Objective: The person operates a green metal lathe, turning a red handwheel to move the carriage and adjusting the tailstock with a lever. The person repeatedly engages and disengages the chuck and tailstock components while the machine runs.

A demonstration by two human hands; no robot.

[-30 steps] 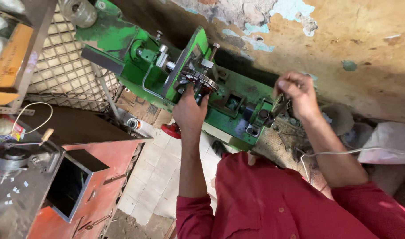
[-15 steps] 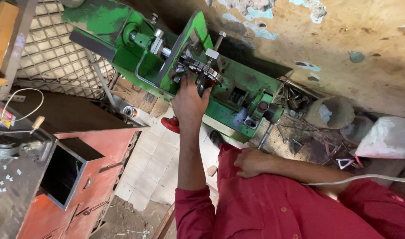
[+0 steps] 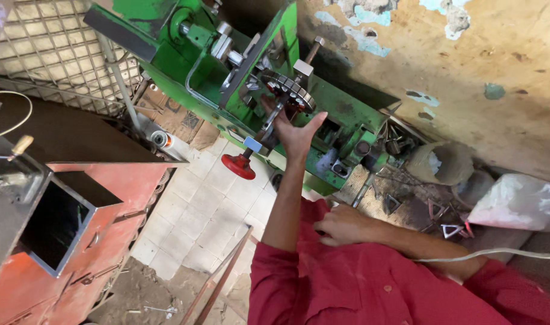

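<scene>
Left hand (image 3: 296, 133) reaches up to the green machine (image 3: 239, 66), palm spread with the thumb pointing away, and its fingers curl around the slim metal lever (image 3: 273, 120) just below the toothed round wheel (image 3: 287, 87). How firmly it grips the lever cannot be told, since the fingers are partly hidden behind the metal. The wheel sits at the middle of the machine, touching the fingertips or just above them. A red round knob (image 3: 238, 166) hangs at the lower end of a rod near the wrist, over the pale tiled floor (image 3: 208, 222).

Right hand (image 3: 342, 225) lies loosely closed against the person's red shirt (image 3: 371, 283), holding nothing that can be seen, well apart from the machine. A white cable (image 3: 497, 255) runs across the right forearm. To the left stands an orange-red metal cabinet (image 3: 64, 241) with a dark square opening. A wire mesh panel (image 3: 52, 48) stands behind the machine, and a peeling plaster wall (image 3: 467, 66) rises on the right.
</scene>
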